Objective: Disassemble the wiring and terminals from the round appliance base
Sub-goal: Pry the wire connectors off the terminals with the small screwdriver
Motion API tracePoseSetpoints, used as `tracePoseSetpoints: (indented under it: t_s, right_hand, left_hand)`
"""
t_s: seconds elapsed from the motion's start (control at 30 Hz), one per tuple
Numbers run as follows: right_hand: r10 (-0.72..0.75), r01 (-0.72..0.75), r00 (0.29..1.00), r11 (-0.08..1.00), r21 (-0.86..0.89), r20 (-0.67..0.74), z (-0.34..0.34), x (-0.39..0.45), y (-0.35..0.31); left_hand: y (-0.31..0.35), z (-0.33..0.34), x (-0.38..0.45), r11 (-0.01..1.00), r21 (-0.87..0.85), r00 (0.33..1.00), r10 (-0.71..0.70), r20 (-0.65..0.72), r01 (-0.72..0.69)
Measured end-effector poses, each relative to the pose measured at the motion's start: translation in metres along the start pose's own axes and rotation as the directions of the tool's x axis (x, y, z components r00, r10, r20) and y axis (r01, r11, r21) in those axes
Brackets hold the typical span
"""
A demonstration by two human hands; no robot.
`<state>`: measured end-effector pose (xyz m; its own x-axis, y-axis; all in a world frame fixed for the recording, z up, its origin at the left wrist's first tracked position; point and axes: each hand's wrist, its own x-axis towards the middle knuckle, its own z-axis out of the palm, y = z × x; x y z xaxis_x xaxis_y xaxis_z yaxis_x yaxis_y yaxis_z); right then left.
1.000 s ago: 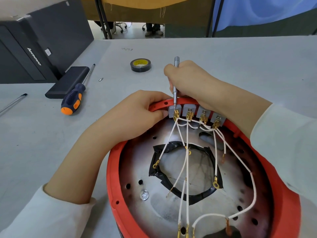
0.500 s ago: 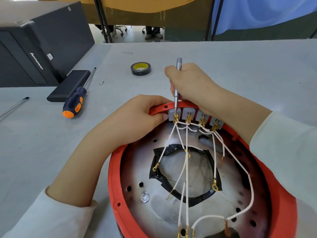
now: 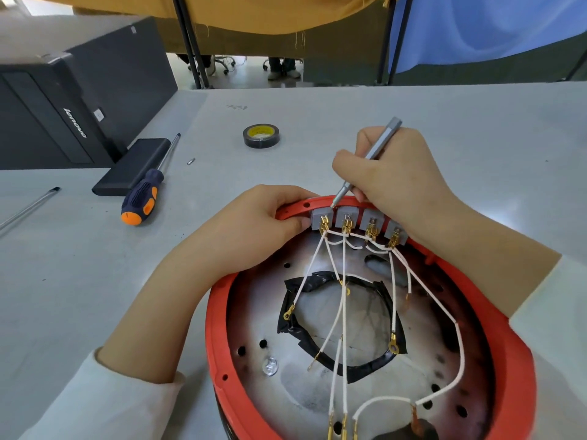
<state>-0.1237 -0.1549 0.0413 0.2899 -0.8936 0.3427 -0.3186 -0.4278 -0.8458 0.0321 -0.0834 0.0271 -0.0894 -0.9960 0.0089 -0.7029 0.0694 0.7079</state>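
exposure: bright, even daylight-type light, no blown areas except the floor strip at top left
source: seems to come from ahead and above; exact fixture not visible
shadows: soft, short, under the left hand (image 3: 254, 223) and under the orange-tipped screwdriver (image 3: 143, 198)
glare: mild sheen on the metal plate (image 3: 317, 392) inside the round base, small bright glint on the silver driver (image 3: 365, 163) in the right hand (image 3: 397, 179)
focus: centre sharp, white wires (image 3: 343, 312) crisp; sleeves at the bottom corners soft
distortion: wide-angle bowing, table (image 3: 476, 122) edge curves, black computer case (image 3: 63, 106) leans at left
noise: slight compression smear on the grey tabletop
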Motion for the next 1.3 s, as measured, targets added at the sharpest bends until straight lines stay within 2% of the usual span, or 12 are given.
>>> tracePoseSetpoints:
  t_s: [0.37,0.6,0.7,0.73,0.83,0.9,1.03,1.17,1.3]
  right_hand:
    - [0.026,-0.024,0.998,0.999,-0.028,0.054,0.003,0.004,0.004]
    - [0.004,-0.007,0.994,1.000,0.020,0.111,0.004,0.003,0.004]
    - [-0.074,0.097,0.983,0.986,-0.133,0.166,0.008,-0.005,0.002]
    - [-0.092,0.114,0.984,0.983,-0.142,0.155,0.008,-0.006,0.001]
    - [-0.058,0.058,0.998,0.998,0.000,0.040,0.005,-0.002,0.001]
    - [-0.045,0.045,0.999,0.999,0.028,-0.003,0.004,0.000,0.002]
    - [-0.107,0.109,0.993,0.993,0.052,-0.048,0.001,-0.001,0.001]
    - [-0.129,0.123,0.991,0.971,0.207,0.017,-0.007,-0.005,-0.005]
    - [-0.153,0.131,0.973,0.983,0.131,0.175,-0.015,-0.009,-0.010]
  left_hand:
    - [0.000,0.000,0.000,1.000,0.009,1.000,0.006,-0.005,-0.006]
    - [0.000,0.001,0.001,1.000,0.014,1.000,0.003,-0.010,-0.003]
    - [0.000,0.002,0.001,1.000,0.016,1.000,0.020,-0.021,-0.020]
    - [0.000,0.001,0.001,1.000,0.012,0.999,0.022,-0.024,-0.021]
    - [0.000,0.001,0.001,1.000,0.004,1.000,0.016,-0.013,-0.016]
    - [0.000,0.001,0.001,1.000,0.011,1.000,0.016,-0.011,-0.016]
    - [0.000,0.000,0.000,1.000,0.003,1.000,0.011,-0.014,-0.011]
    - [0.001,-0.001,-0.001,1.000,0.000,1.000,0.016,-0.016,-0.016]
    - [0.001,-0.001,-0.001,1.000,0.017,1.000,0.017,-0.012,-0.017]
